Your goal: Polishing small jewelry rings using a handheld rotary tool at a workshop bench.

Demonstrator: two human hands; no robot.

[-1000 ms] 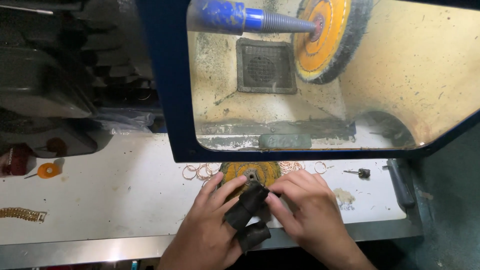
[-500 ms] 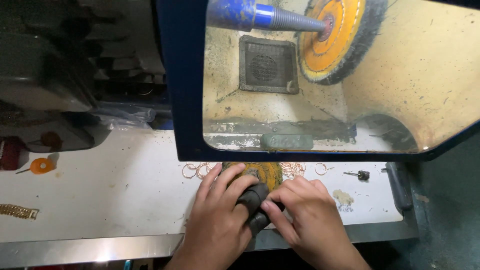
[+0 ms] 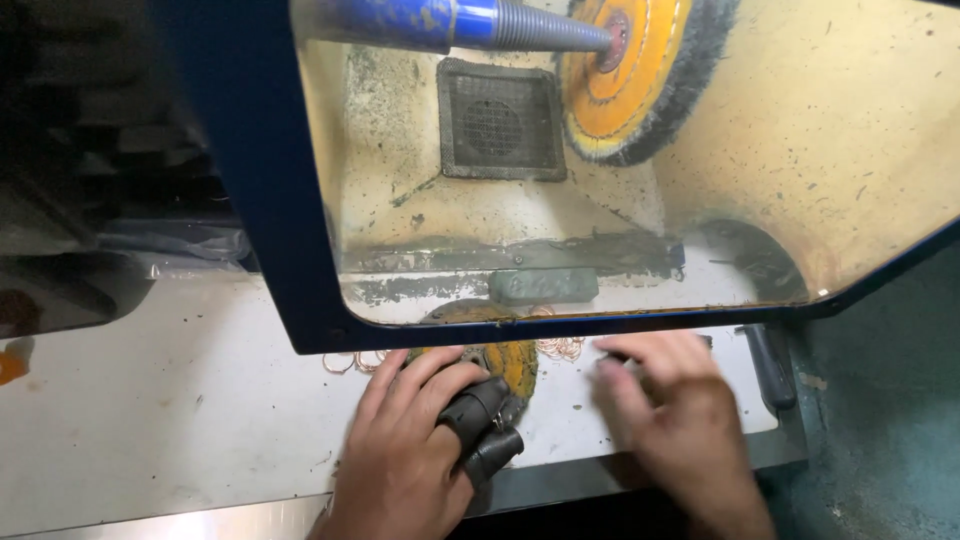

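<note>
My left hand point(image 3: 405, 450), two fingers in soft dark finger guards point(image 3: 482, 428), rests spread beside the stiff, light buffing disc point(image 3: 512, 362); I'd grip its rim. My right hand point(image 3: 672, 415) lies open, empty.

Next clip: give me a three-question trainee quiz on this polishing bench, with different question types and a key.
1. True or false: the left hand wears dark finger guards on two fingers.
2. Multiple choice: the yellow buffing wheel mounted on the blue spindle sits A) on the white bench, B) inside the hood behind the clear shield, C) in the right hand.
3. Fill in: the thin rings lying near the left hand's fingertips are ____ coloured.

Key
1. True.
2. B.
3. Copper; they lie loose on the bench, beside a second flat yellow wheel.
</note>
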